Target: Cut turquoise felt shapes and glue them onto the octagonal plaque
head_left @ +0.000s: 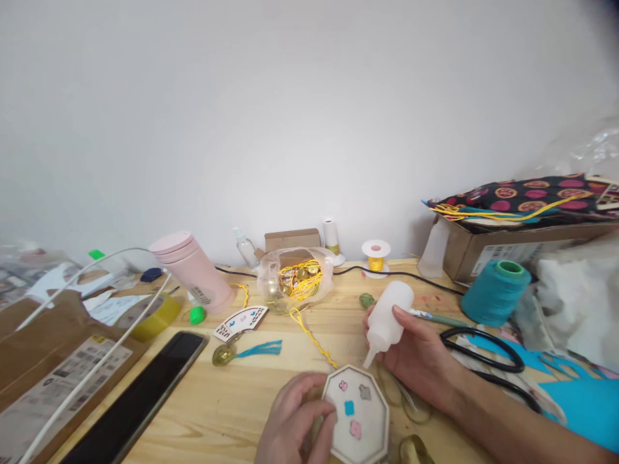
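Note:
My right hand [425, 354] is closed around a white squeeze bottle [391, 309]. The bottle is tilted with its narrow nozzle pointing down, just above the top edge of an octagonal wooden plaque [363, 433]. My left hand [300, 419] grips that plaque at its left side, fingertips curled over the rim. Small pink, grey and blue shapes lie on its pale face. A yellow braided cord [312, 335] runs away from its top. A fan-shaped piece [242, 322] with a brass bell [223, 354] and blue tassel [258, 348] lies to the left.
A phone [140, 399], yellow tape roll [155, 317] and pink tumbler [196, 274] stand left. Behind is a plastic bag [271, 280] of bells and yellow cords. On the right are black-handled scissors [483, 345], a teal thread cone [496, 293] and a cardboard box [464, 248].

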### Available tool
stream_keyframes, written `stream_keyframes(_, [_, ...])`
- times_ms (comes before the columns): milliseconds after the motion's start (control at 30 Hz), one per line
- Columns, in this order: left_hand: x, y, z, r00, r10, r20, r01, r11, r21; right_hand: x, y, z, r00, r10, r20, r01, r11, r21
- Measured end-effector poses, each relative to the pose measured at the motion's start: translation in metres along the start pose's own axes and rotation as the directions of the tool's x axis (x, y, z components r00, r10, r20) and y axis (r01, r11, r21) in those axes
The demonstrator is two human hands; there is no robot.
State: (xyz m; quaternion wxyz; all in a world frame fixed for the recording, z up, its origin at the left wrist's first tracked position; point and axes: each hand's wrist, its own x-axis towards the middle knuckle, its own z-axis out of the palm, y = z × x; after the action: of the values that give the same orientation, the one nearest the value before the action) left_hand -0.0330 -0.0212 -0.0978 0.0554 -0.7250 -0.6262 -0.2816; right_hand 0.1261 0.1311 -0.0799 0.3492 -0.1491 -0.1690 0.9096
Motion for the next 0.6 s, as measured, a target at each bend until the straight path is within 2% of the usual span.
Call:
stream_keyframes(267, [0.0034,0.0024,-0.0022,0.999,0.043,-0.017,-0.043,0.999,-0.011,-0.0005,0.0002,-0.0013,1.000,-0.005,0.027,0.005,1.000,-0.011])
stream_keyframes(467, [-0.0006,-0.0034,0.0009,0.996,0.081,-0.031,-0.081,0.997,-0.007,-0.0009,0.0001,0.0002,1.000,-0.023,0.012,0.023,1.000,-0.009])
stream_keyframes(600, [-0.0014,-0.0039,0.0023,0.997,0.051,-0.057,-0.051,0.999,-0.004,-0.0008,-0.0001,0.0003,1.000,-0.017,0.020,0.017,1.000,-0.004])
